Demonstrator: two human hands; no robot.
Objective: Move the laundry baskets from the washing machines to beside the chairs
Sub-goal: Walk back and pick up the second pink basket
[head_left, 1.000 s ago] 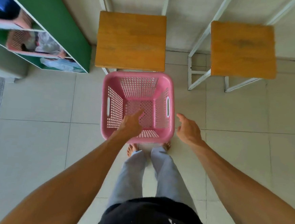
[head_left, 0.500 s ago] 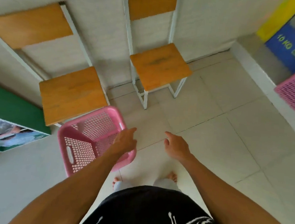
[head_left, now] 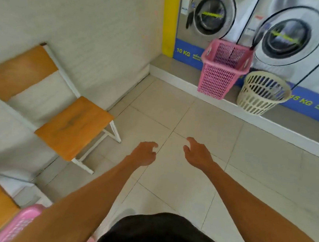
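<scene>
- Fingers of the left hand [head_left: 144, 155] and right hand [head_left: 198, 156] curl loosely apart, holding nothing, above the pale glossy tiled floor [head_left: 188, 180].
- Ahead, a tall pink lattice-plastic basket [head_left: 221, 70] and a round cream slotted basket [head_left: 262, 94] stand side by side on the ledge under the round-doored washing machines [head_left: 287, 35].
- Beside the wooden-seated, white-framed chair [head_left: 74, 125], another pink basket [head_left: 19, 224] sits at lower left; half a second ago it filled mid-view, under the left hand.
</scene>
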